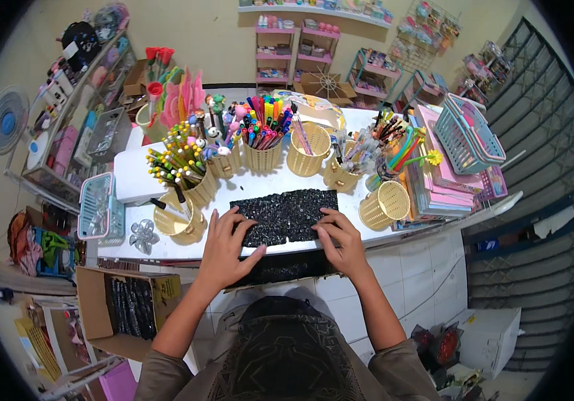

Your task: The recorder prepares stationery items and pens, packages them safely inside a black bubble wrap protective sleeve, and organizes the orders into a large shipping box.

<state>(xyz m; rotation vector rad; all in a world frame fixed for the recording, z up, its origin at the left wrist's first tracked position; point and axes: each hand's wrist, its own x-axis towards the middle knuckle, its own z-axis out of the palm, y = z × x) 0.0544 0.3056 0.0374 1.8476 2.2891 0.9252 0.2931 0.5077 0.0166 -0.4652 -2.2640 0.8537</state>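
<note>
A rectangular black sheet (283, 215), shiny and bumpy like bubble wrap, lies flat along the front of the white table (253, 185). A seam or gap runs down its middle. My left hand (228, 248) rests at its left edge, fingers spread and thumb apart. At the opposite edge is my right hand (342, 242), its fingers loosely bent and apart, fingertips touching the black material. Neither hand grips anything. Below the table's front edge, more black bumpy material (279, 269) shows close to my lap, partly hidden by my left hand.
Cream woven cups (263, 159) of pens line the table behind the sheet. Nearer cups (384, 204) flank both hands. A blue basket (100, 207) stands left, another basket (468, 137) sits on stacked books at right. An open cardboard box (93, 304) holds black rolls at lower left.
</note>
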